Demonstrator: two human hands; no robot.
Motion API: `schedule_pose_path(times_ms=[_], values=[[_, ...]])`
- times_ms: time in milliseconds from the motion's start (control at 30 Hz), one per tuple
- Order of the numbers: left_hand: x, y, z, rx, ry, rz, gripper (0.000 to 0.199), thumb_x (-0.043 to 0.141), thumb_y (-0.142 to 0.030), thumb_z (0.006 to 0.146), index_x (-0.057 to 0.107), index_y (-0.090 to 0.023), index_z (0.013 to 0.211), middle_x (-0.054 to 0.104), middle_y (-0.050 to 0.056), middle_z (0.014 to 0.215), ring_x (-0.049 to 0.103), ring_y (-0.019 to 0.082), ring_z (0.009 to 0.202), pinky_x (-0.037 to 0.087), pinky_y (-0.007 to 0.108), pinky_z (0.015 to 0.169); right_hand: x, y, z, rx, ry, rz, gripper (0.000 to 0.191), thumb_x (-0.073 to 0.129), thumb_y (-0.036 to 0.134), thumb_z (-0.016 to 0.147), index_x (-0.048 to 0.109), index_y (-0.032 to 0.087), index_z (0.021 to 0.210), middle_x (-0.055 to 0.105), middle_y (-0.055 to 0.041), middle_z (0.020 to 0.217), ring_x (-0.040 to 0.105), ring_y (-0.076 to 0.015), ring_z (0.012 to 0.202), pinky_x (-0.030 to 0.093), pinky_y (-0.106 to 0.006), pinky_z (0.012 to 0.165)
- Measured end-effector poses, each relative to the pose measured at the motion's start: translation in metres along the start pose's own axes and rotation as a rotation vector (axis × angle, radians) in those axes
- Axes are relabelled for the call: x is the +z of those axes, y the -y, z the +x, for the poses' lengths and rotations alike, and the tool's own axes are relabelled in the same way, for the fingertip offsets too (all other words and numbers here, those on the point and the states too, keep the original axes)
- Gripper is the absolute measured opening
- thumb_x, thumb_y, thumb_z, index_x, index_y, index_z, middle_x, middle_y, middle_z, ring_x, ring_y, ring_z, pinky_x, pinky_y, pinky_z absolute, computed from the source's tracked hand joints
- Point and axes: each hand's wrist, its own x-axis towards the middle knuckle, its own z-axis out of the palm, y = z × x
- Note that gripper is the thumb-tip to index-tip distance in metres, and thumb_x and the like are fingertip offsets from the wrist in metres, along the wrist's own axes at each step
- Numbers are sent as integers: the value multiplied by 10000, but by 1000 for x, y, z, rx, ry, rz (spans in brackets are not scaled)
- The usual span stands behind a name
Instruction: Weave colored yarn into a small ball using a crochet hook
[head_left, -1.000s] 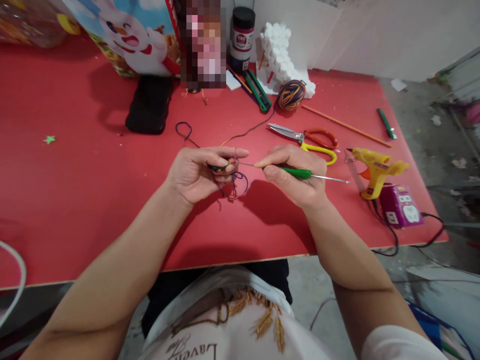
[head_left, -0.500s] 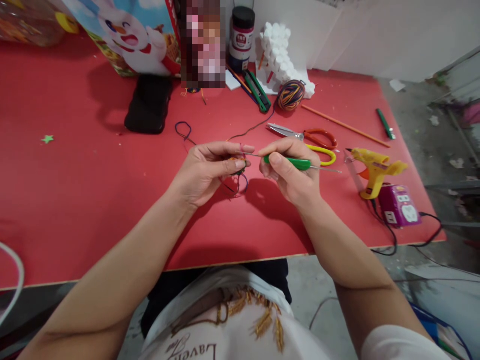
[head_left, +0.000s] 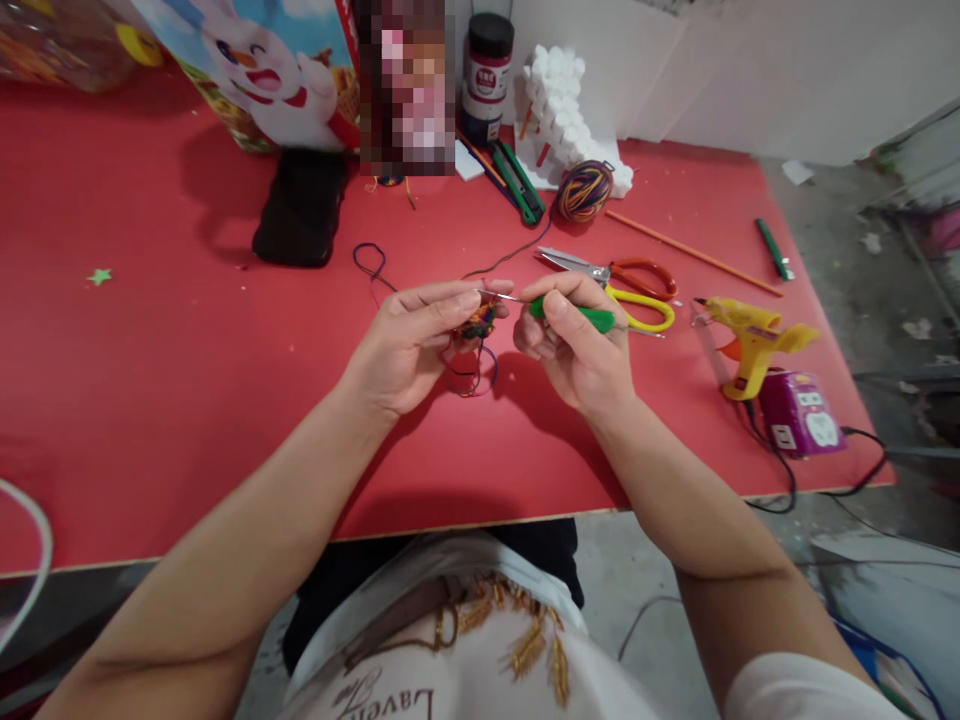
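Note:
My left hand [head_left: 409, 345] is closed on a small multicoloured crocheted piece [head_left: 478, 322], held between thumb and fingers. Loose dark and pink yarn ends [head_left: 474, 375] dangle below it. My right hand [head_left: 577, 345] grips a crochet hook [head_left: 574, 314] by its green handle. The hook's thin metal shaft points left, and its tip is at the piece, by my left thumb. A strand of yarn runs from the left hand back to a multicoloured yarn ball [head_left: 585, 191]. Exactly how the hook sits in the stitches is too small to tell.
Scissors [head_left: 641, 285] with red and yellow handles lie beyond my right hand. A green utility knife [head_left: 519, 185], black phone [head_left: 301, 208], dark-lidded jar [head_left: 486, 80] and white model [head_left: 562, 110] are farther back. At right are a yellow glue gun [head_left: 750, 335] and purple power box [head_left: 802, 412].
My left thumb has shifted up, showing more of the crocheted piece. The crochet hook has tilted in my right hand, and its rear end shows less past the hand.

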Motion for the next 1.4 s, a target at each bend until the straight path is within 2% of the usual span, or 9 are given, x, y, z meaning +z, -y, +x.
schedule_pose_path(times_ms=[167,367,567,667,767,900,1033,1233,1400], values=[[3,5,2,32,-64,-9,193,985,-194,700,893,-202,870,861,52,951,750,104,749,567,158,594,0,-4,0,-14,19,-1,271,769,474,998,732,206,1012,616,53,659,462,-74,514,390,-228,495],[6,2,0,27,-126,-28,324,901,-20,718,883,-221,971,779,-13,762,739,104,754,583,187,710,-1,-9,-4,-74,31,-110,240,737,445,1026,742,212,1081,656,39,702,526,-89,552,447,-236,522],[11,7,-2,119,-181,-19,362,890,-38,753,870,-287,1015,736,-52,725,674,110,725,590,236,753,3,-2,-17,-201,-52,-489,221,679,410,1068,757,227,1164,739,-7,877,676,-135,726,598,-311,750],[15,10,-3,116,-189,-61,373,916,-50,742,859,-285,1025,715,-70,704,657,96,707,591,228,769,9,-2,-22,-267,-71,-666,200,652,371,1085,756,258,1214,778,-16,1002,729,-155,845,610,-347,893],[19,13,-4,108,-182,-94,379,940,-59,714,855,-245,1032,712,-70,700,657,84,690,587,208,761,15,-4,-25,-330,-86,-762,197,634,354,1092,748,253,1216,799,-37,1108,757,-177,931,608,-360,951],[16,13,-3,49,-110,-136,352,958,-106,725,850,-249,1028,738,-62,719,669,89,688,589,210,736,14,-7,-26,-349,-111,-778,190,658,364,1075,763,279,1209,798,-56,1105,770,-212,937,608,-371,935],[7,5,0,13,-51,-113,327,925,-89,759,854,-263,1026,754,-45,735,695,104,714,581,209,706,3,-7,-22,-390,-29,-722,220,677,340,1061,771,293,1254,793,-42,1035,751,-212,898,608,-386,906],[-1,-9,3,-12,-72,-63,346,910,-35,743,866,-188,1050,698,-29,679,720,99,705,549,172,676,-5,3,-17,-395,18,-656,198,686,291,1055,790,260,1220,783,-25,951,731,-188,858,597,-375,875],[-6,-16,3,-69,3,-80,336,905,-53,728,874,-149,1049,709,-1,686,711,99,685,545,154,630,-5,14,-14,-381,43,-645,167,704,324,1043,821,253,1139,764,-25,870,724,-201,802,597,-394,829]])
